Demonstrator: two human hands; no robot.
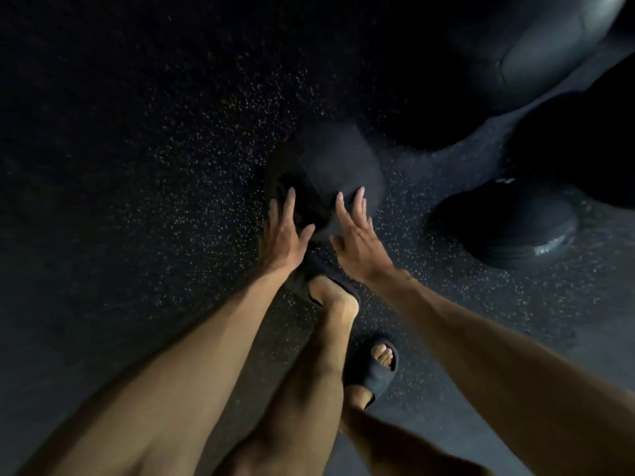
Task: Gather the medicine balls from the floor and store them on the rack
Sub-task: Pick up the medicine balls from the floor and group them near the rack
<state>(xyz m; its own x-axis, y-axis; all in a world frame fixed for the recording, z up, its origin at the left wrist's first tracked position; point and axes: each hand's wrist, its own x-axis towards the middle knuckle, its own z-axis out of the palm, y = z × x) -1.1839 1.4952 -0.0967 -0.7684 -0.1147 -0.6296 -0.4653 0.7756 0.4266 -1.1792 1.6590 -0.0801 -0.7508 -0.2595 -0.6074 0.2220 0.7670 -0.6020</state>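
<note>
A dark medicine ball (330, 166) lies on the speckled black rubber floor (154, 166) in the middle of the head view, blurred by motion. My left hand (283, 231) reaches down at its near left side, fingers spread. At the ball's near right side my right hand (357, 235) is likewise spread, fingertips at the ball's edge. Neither hand grips it; I cannot tell whether they touch it. Another dark ball (508, 225) rests on the floor to the right. The rack is not in view.
A large dark rounded object (536, 49) fills the upper right, and a further dark rounded shape (580, 146) sits at the right edge. My feet in black slides (372, 369) stand just below the hands.
</note>
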